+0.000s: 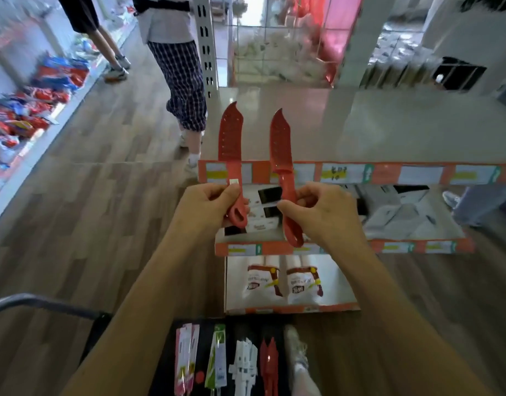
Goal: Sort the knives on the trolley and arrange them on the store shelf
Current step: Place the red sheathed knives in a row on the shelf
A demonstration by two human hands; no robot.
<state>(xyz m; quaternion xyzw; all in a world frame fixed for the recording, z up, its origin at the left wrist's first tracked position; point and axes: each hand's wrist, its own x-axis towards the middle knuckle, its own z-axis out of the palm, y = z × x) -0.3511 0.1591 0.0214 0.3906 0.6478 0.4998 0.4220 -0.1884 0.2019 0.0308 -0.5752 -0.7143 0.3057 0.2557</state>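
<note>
Mid-task. Left grip (209, 207) pinches the handle of one red knife (230, 144). Right grip (320, 212) pinches the second red knife (280, 150). Both blades point up, apart, held above the store shelf (360, 172); neither is placed yet.

The trolley (166, 367) below carries pink packs (186, 358), a green pack (217, 358), white knives (244, 367) and spare red knives (269, 367) in separate rows. Judgement: sorting is largely done and most of the shelving remains. Shelf stock is too blurred to identify.

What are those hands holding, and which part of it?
The left hand holds the left red knife by its handle. The right hand holds the right red knife by its handle too. Both blades point up.
</note>
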